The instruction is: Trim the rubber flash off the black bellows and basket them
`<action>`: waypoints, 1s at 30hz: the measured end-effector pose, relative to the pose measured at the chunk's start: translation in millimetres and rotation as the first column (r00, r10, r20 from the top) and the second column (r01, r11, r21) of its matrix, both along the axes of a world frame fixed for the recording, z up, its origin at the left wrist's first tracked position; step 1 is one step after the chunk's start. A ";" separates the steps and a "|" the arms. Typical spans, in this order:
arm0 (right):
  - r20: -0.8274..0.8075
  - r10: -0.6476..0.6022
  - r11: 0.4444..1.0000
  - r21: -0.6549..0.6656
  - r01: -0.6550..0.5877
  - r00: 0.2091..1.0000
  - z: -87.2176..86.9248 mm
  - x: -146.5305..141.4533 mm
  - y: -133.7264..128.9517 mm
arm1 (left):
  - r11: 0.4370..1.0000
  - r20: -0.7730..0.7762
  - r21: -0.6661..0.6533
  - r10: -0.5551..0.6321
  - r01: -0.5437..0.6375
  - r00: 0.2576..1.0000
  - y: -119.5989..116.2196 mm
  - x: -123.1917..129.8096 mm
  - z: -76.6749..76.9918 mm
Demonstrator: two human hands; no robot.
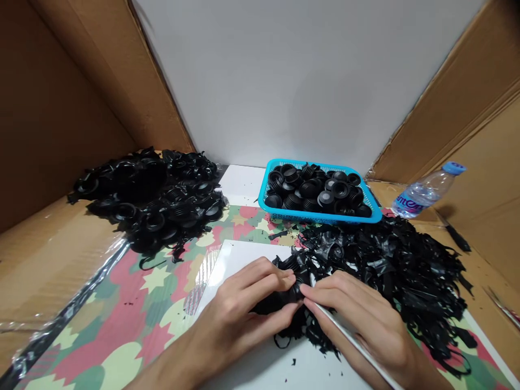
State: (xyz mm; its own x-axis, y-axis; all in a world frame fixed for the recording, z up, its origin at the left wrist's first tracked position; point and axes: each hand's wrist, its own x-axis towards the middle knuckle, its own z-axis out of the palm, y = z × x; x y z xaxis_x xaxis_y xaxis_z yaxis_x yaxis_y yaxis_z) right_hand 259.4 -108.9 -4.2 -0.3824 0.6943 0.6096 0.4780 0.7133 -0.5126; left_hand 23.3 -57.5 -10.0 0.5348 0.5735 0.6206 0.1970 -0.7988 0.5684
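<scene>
Trimming seems in hand: the left hand (254,303) pinches a black ribbed part (299,284) over the white board (232,257), the right hand (363,314) grips a slim pale tool (345,331) close beside it; the next move likely calls for a steady hold

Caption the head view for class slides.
Left hand and right hand meet at a black ridged part before a blue basket of black pieces.

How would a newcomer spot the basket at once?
Find the pale panel at the back. Before it sits the basket, full of black ribbed parts. Its bright blue colour sets it apart from the black heap at left and black scraps in front.
</scene>
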 end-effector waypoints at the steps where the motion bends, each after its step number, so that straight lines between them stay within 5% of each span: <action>1: 0.016 -0.019 0.999 0.031 0.019 1.000 -1.2 -0.6 0.2 | 1.000 -0.012 -0.002 0.008 -0.008 1.000 0.3 0.5 0.3; 6: 0.067 -0.110 0.981 0.166 0.097 0.992 -6.2 -4.2 2.0 | 1.000 -0.022 -0.024 0.014 -0.014 1.000 0.3 3.2 0.4; 12: 0.100 -0.188 0.973 0.154 0.171 0.977 -6.7 -5.0 1.9 | 0.997 -0.002 -0.074 -0.003 0.003 1.000 -0.2 8.7 -3.9; 19: -0.018 -0.357 0.931 -0.090 0.354 0.934 2.8 10.8 4.9 | 0.965 -0.036 -0.239 -0.120 0.108 0.992 -4.5 6.0 -6.7; 24: -0.108 -0.252 0.927 -0.312 0.208 0.962 4.5 6.7 5.1 | 0.963 -0.079 -0.269 -0.029 0.007 0.996 -2.9 1.8 1.3; 30: -0.134 -0.212 0.915 -0.376 0.148 0.968 -5.4 -5.1 3.1 | 0.912 0.061 -0.410 0.028 0.000 0.998 -4.7 8.5 3.2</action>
State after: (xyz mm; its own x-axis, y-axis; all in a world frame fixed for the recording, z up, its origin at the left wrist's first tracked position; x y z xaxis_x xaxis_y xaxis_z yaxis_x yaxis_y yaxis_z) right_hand 254.3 -105.8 -9.6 -0.1441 0.9259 0.3491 0.4646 0.3748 -0.8023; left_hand 31.8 -62.2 -6.8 0.4917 0.7916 0.3628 0.1585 -0.4911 0.8566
